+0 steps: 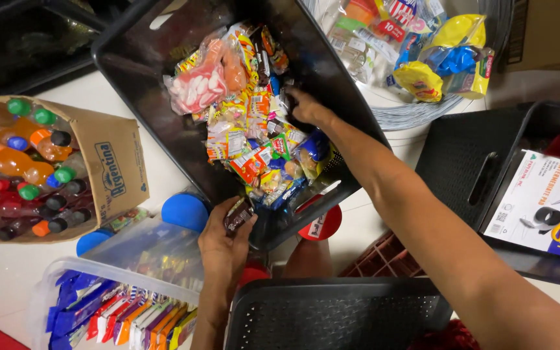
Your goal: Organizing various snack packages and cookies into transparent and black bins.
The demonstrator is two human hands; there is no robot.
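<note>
Pale tiled floor, crowded with containers. The black bin (163, 84) sits tilted at centre, full of wrapped sweets (254, 136). Left hand (225, 243), at the bin's near rim, fingers curled round a small dark packet (238, 215), its long axis slanting up-right toward the bin. Right hand (306, 110) reaches inside, fingers buried among wrappers; their state cannot be told. Risk: the tilted bin could tip and spill sweets toward the bottle carton (108, 162) on its left.

I see a pale tiled floor (163, 175) bearing a black plastic crate (176, 123), a brown cardboard box of bottled drinks (115, 168), a clear plastic tub (40, 291) and a white wire basket (416, 113).
</note>
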